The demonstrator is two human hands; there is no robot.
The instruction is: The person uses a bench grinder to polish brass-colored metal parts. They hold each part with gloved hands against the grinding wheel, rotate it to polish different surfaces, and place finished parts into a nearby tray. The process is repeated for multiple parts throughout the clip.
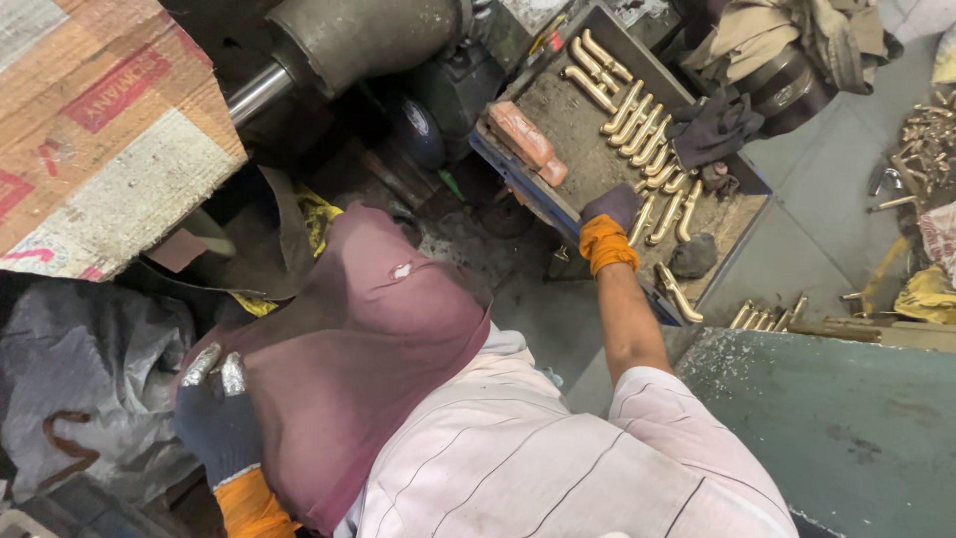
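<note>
My right hand, in a dark glove with an orange cuff, reaches into a shallow metal tray at the upper right. It sits over the near end of a row of curved brass handles, touching one brass handle; its fingers are hidden, so the grip is unclear. My left hand, gloved the same way with worn silvery fingertips, rests flat on the maroon cloth over my lap at the lower left and holds nothing.
A reddish block and a dark glove lie in the tray. A grey machine cylinder stands at the top, cardboard at the upper left. More brass parts lie on the floor at the right, beside a green metal surface.
</note>
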